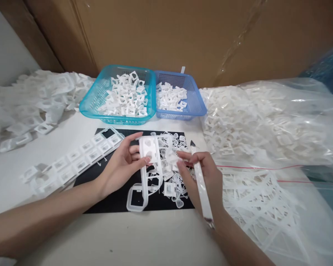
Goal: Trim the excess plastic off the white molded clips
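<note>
over the mat [118, 201], holding the frame [149, 144] in the left hand [123, 162], with thumb pressed on the near face and fingers curled behind the left edge. gripping the tool [202, 188] in the right hand [208, 173], with its dark tip up and away, and with thumb and index stretched toward the frame's right side; can't make out if touching there.

looks light, being thin white plastic. probably stiff along the broad panel but springy in the narrow bars, and likely to snap at the thinnest. perhaps slightly slippery on smooth faces. best held by the panel, rather than by the loop at the near end.

on the mat's right half, see scraps [168, 174]. to the left, see the strip [81, 164] laid aslant from mat to table [127, 240], and past it a heap [44, 92]. behind, find the teal basket [94, 101] and blue basket [195, 103] side by side, both holding parts [127, 92]. to the right, note the clear bag [266, 122], with lattice [262, 203] nearer. backed by brown cardboard [169, 37].
</note>
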Demonstrator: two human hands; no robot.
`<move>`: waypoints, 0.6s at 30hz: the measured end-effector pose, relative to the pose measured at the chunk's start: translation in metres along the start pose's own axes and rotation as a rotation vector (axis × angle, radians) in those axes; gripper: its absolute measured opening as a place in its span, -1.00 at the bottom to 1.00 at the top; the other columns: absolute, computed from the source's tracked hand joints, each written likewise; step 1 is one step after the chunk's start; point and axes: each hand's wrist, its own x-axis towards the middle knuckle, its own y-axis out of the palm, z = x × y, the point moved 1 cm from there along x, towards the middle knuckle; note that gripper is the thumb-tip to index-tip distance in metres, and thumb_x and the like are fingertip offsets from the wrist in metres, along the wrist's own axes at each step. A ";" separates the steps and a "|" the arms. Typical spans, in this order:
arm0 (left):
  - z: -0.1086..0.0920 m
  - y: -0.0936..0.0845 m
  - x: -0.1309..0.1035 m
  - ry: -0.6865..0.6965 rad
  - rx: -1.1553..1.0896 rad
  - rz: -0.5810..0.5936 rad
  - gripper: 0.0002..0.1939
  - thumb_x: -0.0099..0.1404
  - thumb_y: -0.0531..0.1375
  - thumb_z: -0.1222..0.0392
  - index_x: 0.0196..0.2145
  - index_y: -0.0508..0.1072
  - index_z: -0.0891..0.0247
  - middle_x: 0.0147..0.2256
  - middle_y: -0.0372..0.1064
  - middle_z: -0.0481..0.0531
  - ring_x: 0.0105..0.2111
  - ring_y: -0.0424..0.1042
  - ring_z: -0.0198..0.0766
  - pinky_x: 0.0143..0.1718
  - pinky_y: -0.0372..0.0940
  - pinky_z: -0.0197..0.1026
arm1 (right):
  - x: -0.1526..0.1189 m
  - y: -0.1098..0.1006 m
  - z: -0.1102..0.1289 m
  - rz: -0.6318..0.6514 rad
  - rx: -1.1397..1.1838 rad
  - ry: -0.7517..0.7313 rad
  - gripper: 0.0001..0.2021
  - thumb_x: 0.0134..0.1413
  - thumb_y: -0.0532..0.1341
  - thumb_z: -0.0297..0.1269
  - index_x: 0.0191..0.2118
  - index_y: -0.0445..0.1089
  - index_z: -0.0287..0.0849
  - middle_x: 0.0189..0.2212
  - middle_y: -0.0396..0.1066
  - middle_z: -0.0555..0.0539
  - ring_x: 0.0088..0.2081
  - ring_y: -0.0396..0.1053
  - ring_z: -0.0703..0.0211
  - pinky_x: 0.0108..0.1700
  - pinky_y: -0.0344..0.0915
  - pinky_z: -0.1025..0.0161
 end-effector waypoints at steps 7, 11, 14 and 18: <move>-0.001 0.002 -0.005 0.076 0.067 0.004 -0.26 0.20 0.31 0.28 0.22 0.05 0.03 -0.09 0.44 0.00 -0.42 0.51 -0.39 -0.27 0.47 -0.29 | -0.006 0.000 0.003 0.250 0.265 -0.013 -0.63 0.32 -0.09 0.04 -0.02 0.31 0.01 -0.50 0.37 0.07 -0.40 0.36 0.22 -0.31 0.29 0.26; -0.002 0.004 -0.004 -0.034 -0.033 0.098 -0.22 0.20 0.31 0.31 0.25 0.01 0.15 -0.30 0.53 -0.03 -0.35 0.55 -0.30 -0.24 0.45 -0.28 | -0.010 0.002 0.002 0.347 0.322 0.049 -0.72 0.34 -0.05 -0.04 -0.17 0.33 0.00 -0.54 0.28 0.11 -0.48 0.26 0.29 -0.42 0.18 0.32; -0.001 0.004 -0.003 -0.145 -0.077 0.158 -0.41 0.23 0.30 0.31 0.16 0.18 0.28 -0.37 0.55 -0.03 -0.35 0.55 -0.32 -0.25 0.42 -0.34 | -0.009 0.002 0.000 0.374 0.354 0.029 -0.73 0.35 -0.04 -0.10 -0.21 0.36 -0.02 -0.54 0.27 0.11 -0.49 0.25 0.31 -0.42 0.16 0.32; 0.000 0.004 -0.003 -0.089 -0.082 0.173 -0.43 0.24 0.29 0.35 0.14 0.18 0.21 -0.37 0.55 -0.09 -0.35 0.52 -0.38 -0.24 0.40 -0.37 | -0.008 0.001 0.003 0.369 0.338 -0.022 -0.73 0.34 -0.02 -0.15 -0.23 0.39 -0.06 -0.54 0.27 0.09 -0.48 0.25 0.31 -0.41 0.16 0.33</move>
